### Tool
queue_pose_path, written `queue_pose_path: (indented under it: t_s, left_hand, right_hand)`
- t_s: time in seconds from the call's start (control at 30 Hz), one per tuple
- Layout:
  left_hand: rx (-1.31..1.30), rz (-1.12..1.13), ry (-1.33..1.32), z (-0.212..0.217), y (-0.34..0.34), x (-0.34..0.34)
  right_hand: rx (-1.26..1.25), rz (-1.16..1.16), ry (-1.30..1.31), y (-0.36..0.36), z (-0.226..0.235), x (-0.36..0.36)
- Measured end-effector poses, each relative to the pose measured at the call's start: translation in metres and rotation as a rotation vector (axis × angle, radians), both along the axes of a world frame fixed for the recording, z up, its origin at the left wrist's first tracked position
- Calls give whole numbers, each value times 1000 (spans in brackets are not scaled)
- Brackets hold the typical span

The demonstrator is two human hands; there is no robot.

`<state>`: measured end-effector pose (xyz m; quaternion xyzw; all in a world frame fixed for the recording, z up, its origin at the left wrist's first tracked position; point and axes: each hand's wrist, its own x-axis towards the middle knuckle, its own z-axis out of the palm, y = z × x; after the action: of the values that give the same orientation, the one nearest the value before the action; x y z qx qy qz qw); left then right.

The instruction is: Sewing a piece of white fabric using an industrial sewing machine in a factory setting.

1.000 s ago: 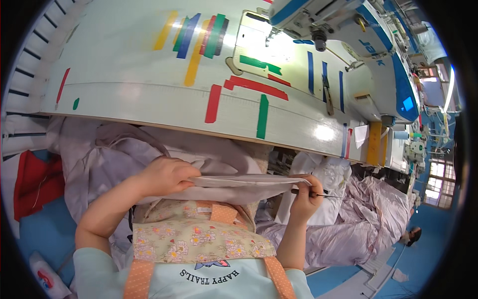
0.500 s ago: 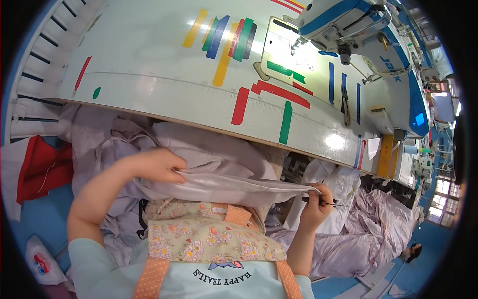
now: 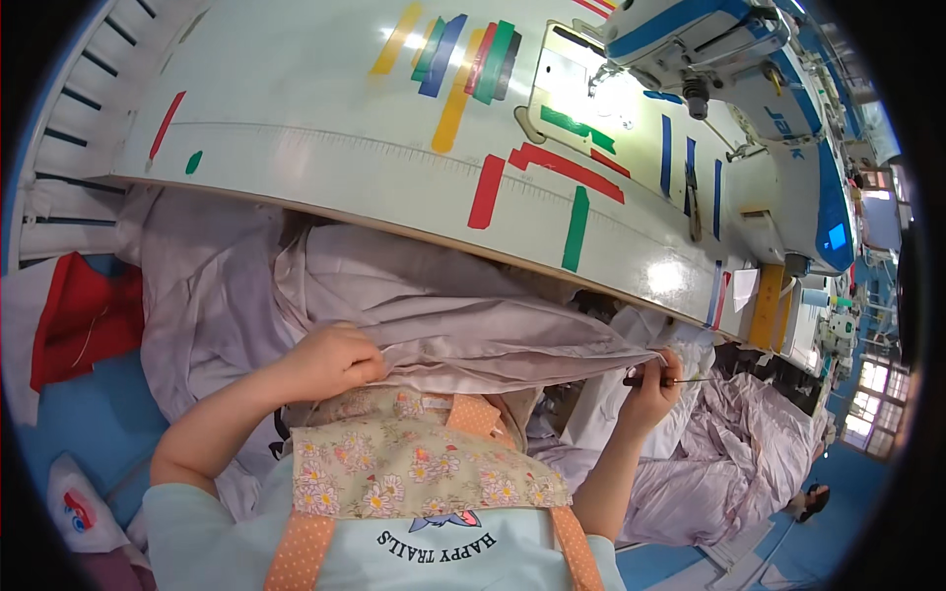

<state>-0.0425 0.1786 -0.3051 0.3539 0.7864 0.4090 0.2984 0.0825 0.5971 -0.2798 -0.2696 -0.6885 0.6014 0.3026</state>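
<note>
A length of pale lilac-grey cloth (image 3: 463,330) is drawn out across my lap, below the table's front edge. My left hand (image 3: 340,362) is closed on the near edge of the cloth, its fingertips partly hidden. At the cloth's right end, my right hand (image 3: 652,396) pinches a corner. The same hand also holds a thin tool with a dark handle (image 3: 633,381), whose slender metal shaft points right; its exact kind is unclear. Between both hands the cloth's edge runs fairly taut, with folds hanging behind it.
A white sewing table (image 3: 325,167) with coloured tape strips spans the front. On its right stands a blue-and-white sewing machine (image 3: 690,49), its lamp lit. Scissors-like snips (image 3: 694,212) lie near it. More lilac cloth (image 3: 729,463) is heaped at right; red cloth (image 3: 89,325) lies at left.
My right hand has moved right and slightly outward with the cloth corner and tool. My left hand has shifted down and a little right along the cloth. The view has tilted slightly.
</note>
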Motion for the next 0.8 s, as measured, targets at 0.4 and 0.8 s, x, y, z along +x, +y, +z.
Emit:
queue_pose_path:
  t_s: [0.4,0.8]
  left_hand:
    - [-82,21,-44,25,16,-7]
    - [-185,232,105,28,30,-3]
  right_hand:
    - [-32,-37,-35,11,-1,18]
    - [-10,-44,-52,14,-4,18]
